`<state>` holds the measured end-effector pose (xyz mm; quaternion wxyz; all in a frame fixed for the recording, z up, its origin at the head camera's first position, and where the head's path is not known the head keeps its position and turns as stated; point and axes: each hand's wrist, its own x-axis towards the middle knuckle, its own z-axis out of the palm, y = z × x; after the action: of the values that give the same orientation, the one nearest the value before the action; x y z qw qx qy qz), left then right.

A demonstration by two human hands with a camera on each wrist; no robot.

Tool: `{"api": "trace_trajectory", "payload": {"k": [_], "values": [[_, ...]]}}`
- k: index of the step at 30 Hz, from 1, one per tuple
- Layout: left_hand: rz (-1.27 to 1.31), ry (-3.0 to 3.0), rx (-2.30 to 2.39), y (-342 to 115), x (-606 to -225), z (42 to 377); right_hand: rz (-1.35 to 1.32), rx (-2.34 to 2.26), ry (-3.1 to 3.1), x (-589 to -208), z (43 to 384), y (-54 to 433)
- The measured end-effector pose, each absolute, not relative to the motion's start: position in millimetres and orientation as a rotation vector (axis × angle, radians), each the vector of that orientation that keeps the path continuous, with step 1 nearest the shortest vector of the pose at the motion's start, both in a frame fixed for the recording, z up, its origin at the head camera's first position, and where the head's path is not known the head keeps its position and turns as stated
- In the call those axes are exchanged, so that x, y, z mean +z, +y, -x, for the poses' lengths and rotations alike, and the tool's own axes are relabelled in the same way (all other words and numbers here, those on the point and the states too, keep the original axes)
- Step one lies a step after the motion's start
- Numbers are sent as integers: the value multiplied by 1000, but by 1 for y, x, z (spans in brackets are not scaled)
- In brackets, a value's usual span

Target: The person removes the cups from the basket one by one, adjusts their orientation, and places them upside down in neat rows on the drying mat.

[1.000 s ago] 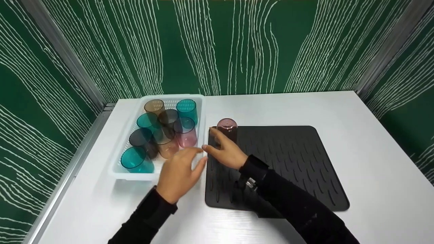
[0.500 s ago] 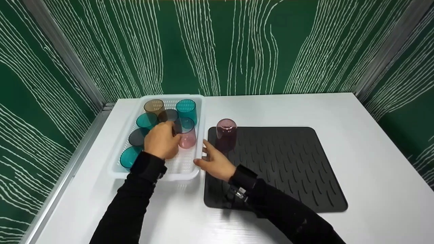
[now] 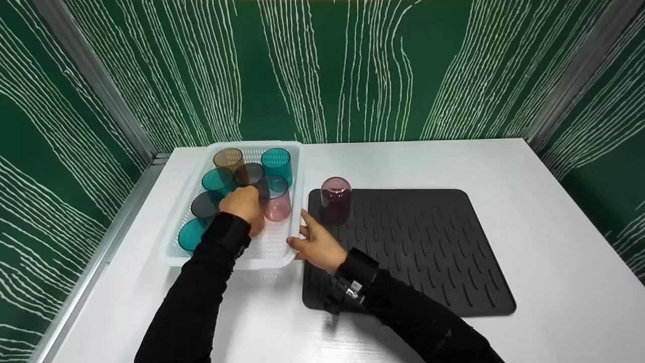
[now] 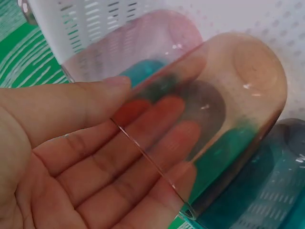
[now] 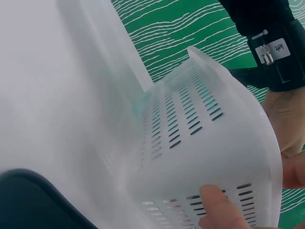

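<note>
My left hand (image 3: 243, 202) reaches down into the white slotted basket (image 3: 272, 263) and holds a peach-tinted drinking glass (image 4: 255, 71). In the left wrist view its thumb lies at the glass's side near the rim, and the fingers show through the tinted wall. A pink glass (image 3: 277, 205) stands right beside it. At the basket's right side my right hand (image 3: 321, 248) grips the rim, with a finger against the slotted outer wall in the right wrist view. A purple-pink glass (image 3: 336, 201) stands upside down on the black drying mat (image 3: 413, 242).
Several more glasses stand mouth up in the basket: teal (image 3: 276, 160), amber (image 3: 228, 159), dark grey (image 3: 204, 204) and brown (image 3: 249, 174). The white table (image 3: 549, 242) is bounded by green walls (image 3: 332, 70) with white wavy lines.
My left hand has moved left from beside the mat into the basket and taken hold of the peach glass. My right hand has left the upturned glass and gripped the basket's rim.
</note>
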<state>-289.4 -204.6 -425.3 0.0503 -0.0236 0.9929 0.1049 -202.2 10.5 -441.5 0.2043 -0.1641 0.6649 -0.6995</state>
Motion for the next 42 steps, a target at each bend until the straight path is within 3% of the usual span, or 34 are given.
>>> {"api": "trace_trajectory", "payload": {"k": [9, 16, 25, 35, 42], "values": [[114, 3031, 346, -192, -397, 271, 463, -1986, 1781, -443, 200, 9], [126, 3099, 375, -203, -409, 282, 460, -1992, 1765, -443, 200, 9], [162, 3203, 470, -176, -333, 218, 427, -2023, 1743, -445, 201, 12], [-40, 3500, 586, -152, -314, 182, 355, -2002, 1734, -433, 207, 26], [-299, 3431, 1006, -127, -309, 158, 420, -2047, 1746, -420, 210, 42]]}}
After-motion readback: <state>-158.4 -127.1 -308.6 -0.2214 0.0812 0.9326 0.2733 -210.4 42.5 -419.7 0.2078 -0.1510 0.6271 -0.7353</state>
